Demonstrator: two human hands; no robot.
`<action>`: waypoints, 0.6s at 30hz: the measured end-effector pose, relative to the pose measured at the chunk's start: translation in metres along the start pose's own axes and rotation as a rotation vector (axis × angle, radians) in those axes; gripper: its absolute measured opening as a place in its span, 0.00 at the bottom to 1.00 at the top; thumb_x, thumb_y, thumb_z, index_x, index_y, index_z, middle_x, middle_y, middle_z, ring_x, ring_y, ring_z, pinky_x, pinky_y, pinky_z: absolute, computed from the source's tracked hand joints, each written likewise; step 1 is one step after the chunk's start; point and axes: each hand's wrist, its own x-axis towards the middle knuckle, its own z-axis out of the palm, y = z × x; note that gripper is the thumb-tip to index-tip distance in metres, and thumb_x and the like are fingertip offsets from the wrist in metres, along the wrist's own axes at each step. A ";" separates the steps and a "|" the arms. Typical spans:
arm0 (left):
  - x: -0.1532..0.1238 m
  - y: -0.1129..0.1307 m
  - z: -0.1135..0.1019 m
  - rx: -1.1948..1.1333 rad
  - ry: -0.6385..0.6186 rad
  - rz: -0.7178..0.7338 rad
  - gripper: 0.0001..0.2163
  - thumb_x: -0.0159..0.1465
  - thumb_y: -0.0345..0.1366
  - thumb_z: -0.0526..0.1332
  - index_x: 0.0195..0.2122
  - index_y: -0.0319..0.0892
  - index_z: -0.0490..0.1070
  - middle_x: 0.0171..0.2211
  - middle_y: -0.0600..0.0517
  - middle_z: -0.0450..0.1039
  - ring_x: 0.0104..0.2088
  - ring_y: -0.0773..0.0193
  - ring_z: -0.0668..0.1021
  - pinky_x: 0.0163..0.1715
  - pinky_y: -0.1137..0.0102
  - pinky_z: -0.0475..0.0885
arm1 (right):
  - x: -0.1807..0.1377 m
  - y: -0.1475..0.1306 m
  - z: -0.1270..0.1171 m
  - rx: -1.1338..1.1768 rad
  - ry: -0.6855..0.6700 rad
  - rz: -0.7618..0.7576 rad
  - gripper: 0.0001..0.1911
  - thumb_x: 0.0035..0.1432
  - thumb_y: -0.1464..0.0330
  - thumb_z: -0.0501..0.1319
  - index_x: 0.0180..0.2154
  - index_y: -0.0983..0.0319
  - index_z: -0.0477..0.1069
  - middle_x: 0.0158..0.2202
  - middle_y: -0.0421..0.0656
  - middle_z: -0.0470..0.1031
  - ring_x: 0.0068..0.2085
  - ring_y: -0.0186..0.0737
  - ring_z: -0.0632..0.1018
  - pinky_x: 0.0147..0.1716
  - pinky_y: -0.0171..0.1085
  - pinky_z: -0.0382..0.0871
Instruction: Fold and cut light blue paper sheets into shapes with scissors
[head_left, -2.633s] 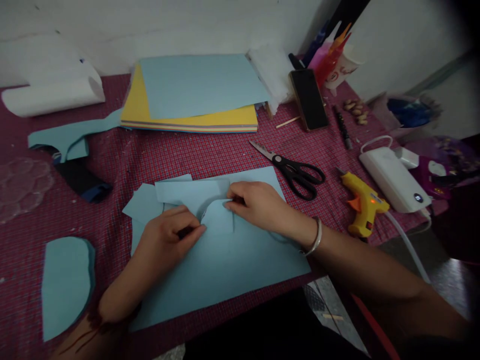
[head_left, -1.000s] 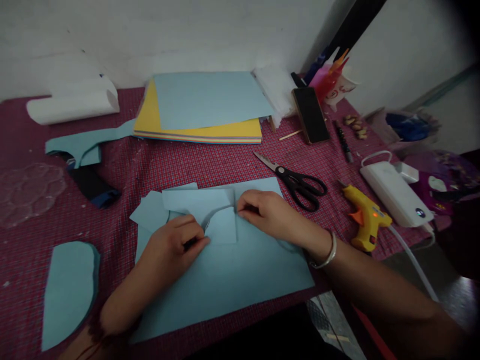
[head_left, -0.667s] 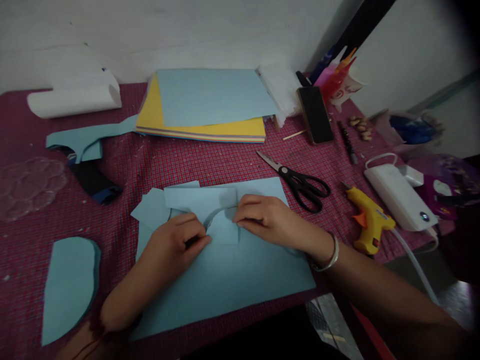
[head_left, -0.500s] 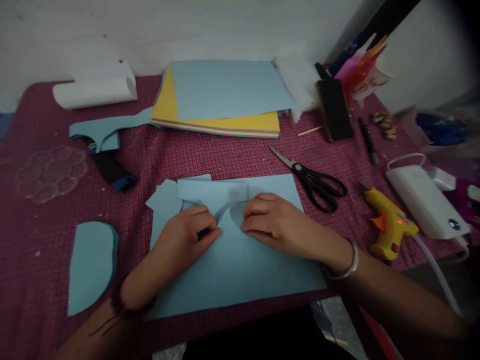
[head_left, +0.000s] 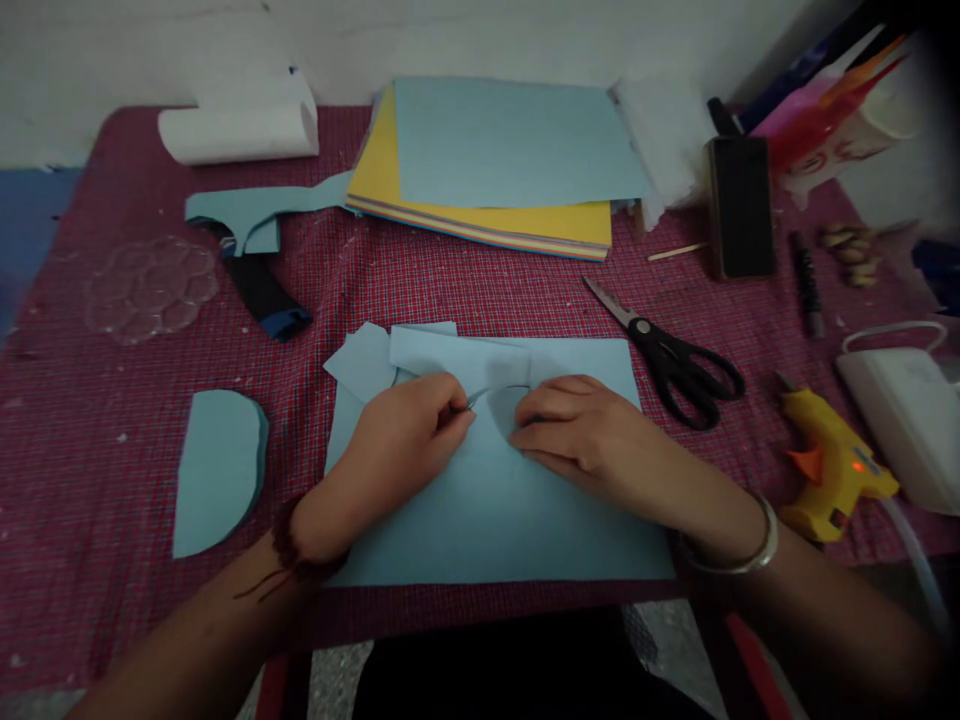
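A large light-blue sheet of paper (head_left: 510, 535) lies on the table in front of me. Over its upper middle, both hands work at a smaller curved piece of blue paper (head_left: 495, 415). My left hand (head_left: 409, 430) pinches its left edge between thumb and forefinger. On the other side my right hand (head_left: 574, 430) has its fingers pressed together on the same piece, partly covering it. Just beyond the fingers lie a flat blue paper strip (head_left: 457, 352) and a pointed blue paper scrap (head_left: 362, 362).
Black-handled scissors (head_left: 667, 355) lie right of the sheet, then a yellow glue gun (head_left: 836, 465) with a lit light and a white power bank (head_left: 904, 415). A rounded stack of blue paper (head_left: 219, 470) is at left. Behind are a coloured paper stack (head_left: 480, 220) and a phone (head_left: 741, 210).
The view has shifted, so everything sits farther right and mostly higher. Between my hands, the small paper piece lies flatter than before, and my left fingers have closed on its edge.
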 end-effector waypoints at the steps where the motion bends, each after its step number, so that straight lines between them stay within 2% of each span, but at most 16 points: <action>1: 0.000 0.000 0.001 0.009 0.004 -0.006 0.03 0.61 0.33 0.57 0.31 0.43 0.67 0.26 0.55 0.70 0.26 0.66 0.69 0.26 0.70 0.58 | 0.000 0.000 0.001 -0.001 0.004 0.004 0.10 0.66 0.66 0.56 0.38 0.59 0.76 0.38 0.43 0.75 0.41 0.41 0.72 0.43 0.42 0.61; 12: -0.002 0.002 0.006 0.121 0.040 0.042 0.05 0.61 0.33 0.55 0.28 0.42 0.65 0.26 0.53 0.68 0.27 0.64 0.68 0.26 0.68 0.56 | 0.001 0.001 0.005 -0.030 0.042 0.000 0.09 0.65 0.67 0.57 0.34 0.59 0.75 0.38 0.41 0.75 0.41 0.41 0.72 0.46 0.43 0.60; 14: -0.001 0.000 0.004 0.056 0.038 0.041 0.05 0.62 0.33 0.54 0.29 0.42 0.66 0.26 0.54 0.69 0.27 0.64 0.69 0.27 0.68 0.57 | 0.001 0.001 0.005 -0.038 0.047 -0.002 0.09 0.65 0.67 0.57 0.35 0.59 0.76 0.38 0.41 0.75 0.41 0.40 0.72 0.46 0.43 0.60; 18: 0.004 -0.009 -0.008 -0.221 -0.023 0.070 0.09 0.63 0.32 0.50 0.34 0.42 0.70 0.28 0.55 0.72 0.29 0.66 0.72 0.29 0.71 0.62 | 0.000 0.002 0.005 -0.037 0.046 -0.008 0.10 0.65 0.66 0.56 0.35 0.59 0.76 0.38 0.41 0.75 0.40 0.40 0.72 0.48 0.44 0.60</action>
